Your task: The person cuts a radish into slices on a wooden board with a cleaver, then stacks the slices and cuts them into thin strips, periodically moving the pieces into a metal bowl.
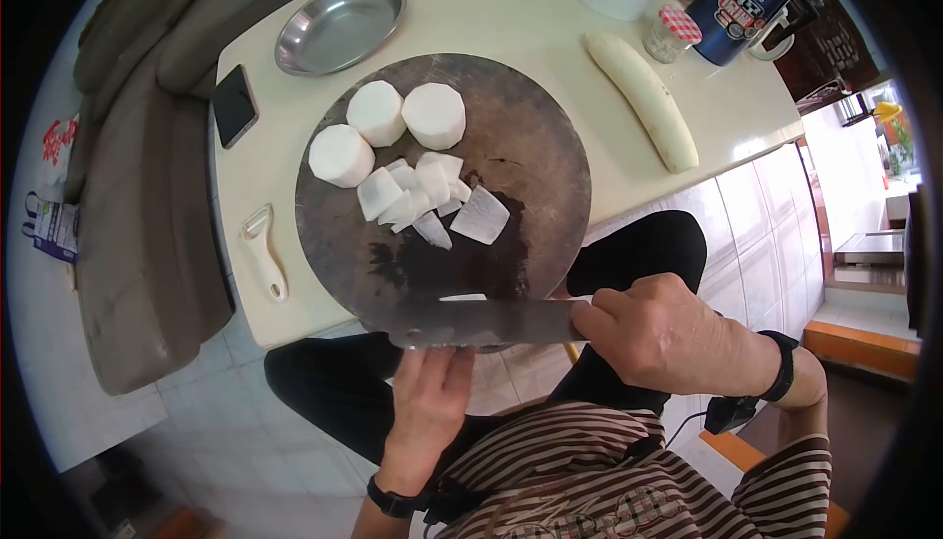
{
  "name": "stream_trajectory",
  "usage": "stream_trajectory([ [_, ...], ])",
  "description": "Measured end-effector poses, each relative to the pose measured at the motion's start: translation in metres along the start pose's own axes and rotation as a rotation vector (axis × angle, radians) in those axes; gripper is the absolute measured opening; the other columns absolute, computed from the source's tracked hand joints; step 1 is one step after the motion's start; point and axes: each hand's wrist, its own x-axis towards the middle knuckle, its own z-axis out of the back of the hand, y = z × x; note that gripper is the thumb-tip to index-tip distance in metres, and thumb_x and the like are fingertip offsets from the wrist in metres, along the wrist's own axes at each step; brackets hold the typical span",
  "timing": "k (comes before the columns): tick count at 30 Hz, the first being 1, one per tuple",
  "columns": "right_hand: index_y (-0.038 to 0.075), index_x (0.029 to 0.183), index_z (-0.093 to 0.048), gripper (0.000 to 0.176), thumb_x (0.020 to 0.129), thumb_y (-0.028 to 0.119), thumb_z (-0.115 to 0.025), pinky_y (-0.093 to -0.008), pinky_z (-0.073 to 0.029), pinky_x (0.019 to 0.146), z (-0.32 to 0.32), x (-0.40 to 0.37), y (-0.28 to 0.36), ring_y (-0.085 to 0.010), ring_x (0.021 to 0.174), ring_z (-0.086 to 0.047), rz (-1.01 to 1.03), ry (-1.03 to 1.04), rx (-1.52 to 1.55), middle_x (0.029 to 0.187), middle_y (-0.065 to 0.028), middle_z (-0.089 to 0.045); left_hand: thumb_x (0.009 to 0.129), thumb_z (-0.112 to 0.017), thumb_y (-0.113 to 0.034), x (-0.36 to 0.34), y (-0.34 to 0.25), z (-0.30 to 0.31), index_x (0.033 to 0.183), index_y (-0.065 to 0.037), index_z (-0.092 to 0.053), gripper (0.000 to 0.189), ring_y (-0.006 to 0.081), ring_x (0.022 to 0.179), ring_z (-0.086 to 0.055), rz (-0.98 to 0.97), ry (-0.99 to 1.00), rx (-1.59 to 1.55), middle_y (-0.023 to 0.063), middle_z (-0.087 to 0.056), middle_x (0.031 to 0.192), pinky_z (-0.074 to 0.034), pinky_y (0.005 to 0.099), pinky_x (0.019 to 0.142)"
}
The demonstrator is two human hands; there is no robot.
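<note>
My right hand (653,338) is wrapped around the handle of a cleaver (491,322), whose broad blade spans the near edge of the round chopping board (545,171). Close together, the fingers of my left hand (428,402) reach up to the blade's lower edge. The blade hides their tips and whatever they may hold. A sliver of white radish (463,296) shows just beyond the blade. Farther up the board lie several flat radish slices (427,186), one squarish slice (481,215) apart at their right, and three thick peeled radish chunks (375,114). A dark wet patch spreads below them.
On the table (491,9) are a metal dish (341,26), a phone (235,106), a white peeler (262,252) and a long peeled radish (641,100). A checked-lid jar (672,35) and a blue flask (744,6) stand at the back right. A sofa (162,215) is left.
</note>
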Motion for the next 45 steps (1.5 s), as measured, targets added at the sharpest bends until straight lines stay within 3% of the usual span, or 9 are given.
stream_trajectory([
  [8,0.0,0.079,-0.053,0.013,0.072,0.0,-0.065,-0.0379,-0.048,0.047,-0.011,-0.005,-0.015,-0.03,0.055,-0.061,-0.107,-0.091,0.116,0.066,-0.0117,-0.055,0.073,-0.079,-0.007,0.027,0.008,0.017,0.115,0.001,-0.064,0.045,0.0385,0.118,-0.055,0.018,0.138,-0.003,0.0177,-0.057,0.126,-0.049,0.0473,0.096],
  [14,-0.001,0.077,-0.053,0.016,0.083,0.003,-0.067,-0.0404,-0.047,0.048,-0.022,-0.016,-0.012,-0.033,0.055,-0.06,-0.2,-0.187,0.232,0.063,-0.0133,-0.055,0.071,-0.082,-0.008,0.034,0.016,0.024,0.117,-0.003,-0.062,0.05,0.0396,0.123,-0.054,0.055,0.213,-0.12,0.016,-0.057,0.132,-0.049,0.0462,0.098],
  [18,-0.002,0.082,-0.058,0.012,0.086,0.005,-0.067,-0.0418,-0.048,0.05,-0.028,-0.027,-0.01,-0.0342,0.056,-0.062,-0.225,-0.214,0.293,0.062,-0.0155,-0.056,0.076,-0.079,-0.004,0.032,0.014,0.028,0.114,-0.001,-0.063,0.041,0.0391,0.121,-0.056,0.022,0.2,-0.129,0.0165,-0.06,0.128,-0.05,0.0458,0.097],
  [21,-0.003,0.085,-0.061,0.011,0.089,0.007,-0.066,-0.0422,-0.048,0.051,-0.033,-0.034,-0.007,-0.0353,0.056,-0.062,-0.292,-0.199,0.382,0.059,-0.0169,-0.055,0.084,-0.074,0.0,0.032,0.007,0.024,0.113,-0.002,-0.066,0.03,0.0356,0.103,-0.066,0.004,0.045,-0.094,0.0165,-0.069,0.112,-0.055,0.0403,0.085],
  [24,-0.003,0.084,-0.061,0.013,0.09,0.008,-0.066,-0.0425,-0.046,0.051,-0.033,-0.038,-0.005,-0.0372,0.056,-0.06,-0.341,-0.195,0.449,0.057,-0.0184,-0.053,0.094,-0.069,-0.007,0.03,-0.007,0.024,0.118,0.0,-0.068,0.025,0.0158,0.072,-0.069,0.406,-0.15,-0.252,0.0122,-0.073,0.087,-0.057,0.0275,0.064],
  [25,-0.003,0.083,-0.06,0.015,0.091,0.008,-0.066,-0.0427,-0.045,0.05,-0.033,-0.039,-0.005,-0.0383,0.055,-0.059,-0.36,-0.195,0.472,0.056,-0.0191,-0.052,0.094,-0.069,-0.007,0.031,-0.009,0.025,0.118,0.0,-0.068,0.025,0.0158,0.072,-0.069,0.401,-0.152,-0.247,0.0122,-0.073,0.087,-0.057,0.0275,0.064],
  [27,-0.003,0.081,-0.058,0.016,0.091,0.007,-0.066,-0.0433,-0.044,0.05,-0.037,-0.042,-0.006,-0.0389,0.054,-0.057,-0.364,-0.202,0.497,0.056,-0.0198,-0.051,0.096,-0.068,-0.011,0.03,-0.011,0.028,0.118,0.003,-0.067,0.026,0.0126,0.075,-0.068,0.896,-0.229,-0.932,0.0102,-0.073,0.091,-0.058,0.0259,0.064],
  [31,-0.003,0.077,-0.054,0.02,0.091,0.006,-0.066,-0.0441,-0.041,0.048,-0.046,-0.044,-0.007,-0.0393,0.051,-0.054,-0.362,-0.243,0.521,0.056,-0.0201,-0.05,0.097,-0.066,-0.008,0.022,-0.011,0.032,0.122,0.005,-0.064,0.029,0.0158,0.084,-0.07,1.05,-0.21,-1.144,0.012,-0.072,0.104,-0.062,0.0283,0.068],
  [45,-0.003,0.082,-0.052,0.017,0.093,0.006,-0.063,-0.041,-0.04,0.048,-0.05,-0.046,-0.002,-0.0356,0.048,-0.053,-0.501,-0.236,0.658,0.053,-0.0176,-0.047,0.09,-0.069,0.006,0.005,-0.01,0.019,0.12,0.003,-0.057,0.032,0.0188,0.098,-0.068,0.823,-0.195,-1.335,0.0123,-0.068,0.104,-0.06,0.0343,0.089],
])
